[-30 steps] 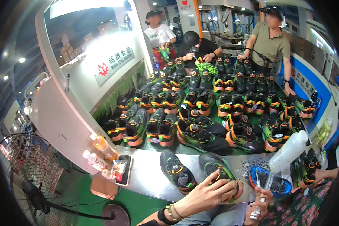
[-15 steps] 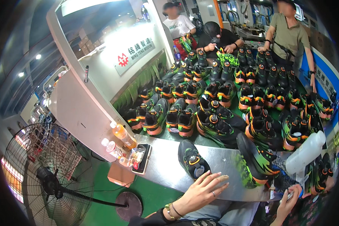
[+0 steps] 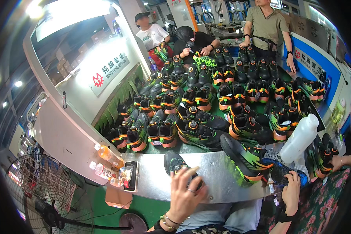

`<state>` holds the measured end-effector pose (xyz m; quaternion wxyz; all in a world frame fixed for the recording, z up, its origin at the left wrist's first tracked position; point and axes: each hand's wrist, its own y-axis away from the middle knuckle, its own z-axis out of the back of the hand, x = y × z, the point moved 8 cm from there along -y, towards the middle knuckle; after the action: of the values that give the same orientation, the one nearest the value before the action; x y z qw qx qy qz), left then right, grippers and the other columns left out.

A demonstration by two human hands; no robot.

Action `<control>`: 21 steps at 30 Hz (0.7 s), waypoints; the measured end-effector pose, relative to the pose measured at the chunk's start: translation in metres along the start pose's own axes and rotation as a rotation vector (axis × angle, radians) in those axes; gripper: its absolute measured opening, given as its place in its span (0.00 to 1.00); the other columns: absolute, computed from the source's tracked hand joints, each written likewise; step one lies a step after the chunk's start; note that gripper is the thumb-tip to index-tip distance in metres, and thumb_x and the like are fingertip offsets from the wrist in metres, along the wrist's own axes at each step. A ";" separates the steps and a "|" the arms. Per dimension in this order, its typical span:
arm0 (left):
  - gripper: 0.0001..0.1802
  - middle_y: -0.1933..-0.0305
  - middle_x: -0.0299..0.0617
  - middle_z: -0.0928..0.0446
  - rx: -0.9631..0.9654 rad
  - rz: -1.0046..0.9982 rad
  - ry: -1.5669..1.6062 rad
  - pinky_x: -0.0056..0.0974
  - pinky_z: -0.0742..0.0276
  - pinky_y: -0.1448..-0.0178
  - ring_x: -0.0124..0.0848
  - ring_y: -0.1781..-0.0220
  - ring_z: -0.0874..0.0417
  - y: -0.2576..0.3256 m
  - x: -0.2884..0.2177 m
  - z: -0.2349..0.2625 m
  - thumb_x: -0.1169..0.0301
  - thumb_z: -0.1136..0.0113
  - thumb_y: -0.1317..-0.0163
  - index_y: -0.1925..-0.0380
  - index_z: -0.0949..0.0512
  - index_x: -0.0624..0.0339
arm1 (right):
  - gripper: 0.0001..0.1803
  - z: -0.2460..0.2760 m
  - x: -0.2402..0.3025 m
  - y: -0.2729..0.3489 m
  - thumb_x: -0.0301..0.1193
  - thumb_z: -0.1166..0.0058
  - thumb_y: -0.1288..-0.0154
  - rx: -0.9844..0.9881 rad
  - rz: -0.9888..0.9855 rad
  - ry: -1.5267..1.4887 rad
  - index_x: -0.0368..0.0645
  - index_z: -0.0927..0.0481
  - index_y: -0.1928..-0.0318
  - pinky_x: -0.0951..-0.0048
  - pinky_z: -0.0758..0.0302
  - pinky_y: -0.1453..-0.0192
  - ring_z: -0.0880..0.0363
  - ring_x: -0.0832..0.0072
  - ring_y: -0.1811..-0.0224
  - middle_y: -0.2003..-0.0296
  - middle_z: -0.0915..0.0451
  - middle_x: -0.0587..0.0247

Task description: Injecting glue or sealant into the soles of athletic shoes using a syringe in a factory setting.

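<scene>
A black sneaker with an orange-trimmed dial (image 3: 177, 165) stands on the metal ledge in front of me, toe pointing away. Over its heel end is my left hand (image 3: 183, 193), blurred by motion, with a small tan piece (image 3: 192, 171) showing at its fingertips. My right hand (image 3: 291, 195) is at the right, fingers curled at the rim of a blue tray (image 3: 303, 178) with dark contents; whatever they hold is hidden. Between my hands, a black and green sneaker (image 3: 247, 158) leans on its side, its orange heel toward me.
Rows of similar sneakers (image 3: 199, 128) cover the green table. A white bottle (image 3: 300, 138) stands beside the tray. At far right, another person's hand (image 3: 337, 162) touches a pair of sneakers (image 3: 319, 156). Drink bottles (image 3: 109, 156), a phone (image 3: 132, 177) and a fan (image 3: 46, 199) are at left.
The view has swung right, shifting the scene left. My left hand has turned more upright over the shoe's heel. My right hand has moved up against the tray rim. Another person's hand has appeared at far right.
</scene>
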<state>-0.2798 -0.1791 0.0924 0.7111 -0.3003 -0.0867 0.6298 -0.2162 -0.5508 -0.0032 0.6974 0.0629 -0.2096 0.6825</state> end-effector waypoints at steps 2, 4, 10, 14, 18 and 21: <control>0.23 0.39 0.42 0.32 -0.010 0.065 -0.013 0.55 0.43 0.31 0.49 0.36 0.35 0.005 0.015 0.003 0.63 0.27 0.56 0.58 0.22 0.54 | 0.19 0.001 -0.004 0.000 0.12 0.54 0.54 -0.028 -0.051 -0.008 0.35 0.25 0.57 0.58 0.38 0.34 0.37 0.53 0.39 0.46 0.32 0.53; 0.25 0.35 0.48 0.38 0.108 0.152 -0.108 0.52 0.38 0.33 0.53 0.35 0.38 0.013 0.032 -0.008 0.61 0.25 0.57 0.60 0.23 0.58 | 0.19 0.005 0.002 0.000 0.13 0.53 0.53 -0.101 -0.059 0.068 0.34 0.25 0.57 0.58 0.38 0.34 0.37 0.53 0.38 0.45 0.32 0.53; 0.34 0.33 0.55 0.44 0.087 0.122 0.105 0.50 0.32 0.36 0.55 0.33 0.40 0.036 0.058 -0.037 0.66 0.22 0.63 0.53 0.27 0.58 | 0.11 0.041 0.070 0.006 0.19 0.49 0.47 -0.295 0.104 -0.173 0.38 0.23 0.61 0.55 0.37 0.35 0.33 0.52 0.40 0.46 0.29 0.54; 0.41 0.31 0.55 0.50 -0.092 0.294 0.163 0.52 0.37 0.31 0.58 0.31 0.43 0.034 0.061 -0.027 0.72 0.21 0.66 0.47 0.31 0.55 | 0.12 0.027 0.131 -0.004 0.26 0.45 0.42 -0.271 0.326 -0.259 0.41 0.21 0.56 0.56 0.37 0.36 0.32 0.56 0.40 0.48 0.27 0.56; 0.32 0.30 0.56 0.52 -0.018 0.148 0.094 0.56 0.45 0.27 0.61 0.27 0.51 0.028 0.049 -0.028 0.72 0.21 0.65 0.56 0.25 0.59 | 0.19 -0.006 0.142 -0.016 0.34 0.39 0.43 -0.254 0.333 -0.159 0.39 0.23 0.53 0.57 0.37 0.36 0.31 0.58 0.42 0.48 0.27 0.56; 0.27 0.29 0.58 0.50 0.024 0.094 0.144 0.57 0.43 0.28 0.65 0.28 0.52 0.026 0.040 -0.040 0.66 0.21 0.64 0.62 0.21 0.60 | 0.17 -0.010 0.145 -0.018 0.34 0.39 0.44 -0.284 0.284 -0.176 0.39 0.22 0.56 0.57 0.36 0.39 0.29 0.59 0.47 0.52 0.26 0.58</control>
<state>-0.2741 -0.1527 0.0361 0.6887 -0.3401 -0.0135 0.6402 -0.1996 -0.4138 0.0466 0.5749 -0.0066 -0.3704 0.7295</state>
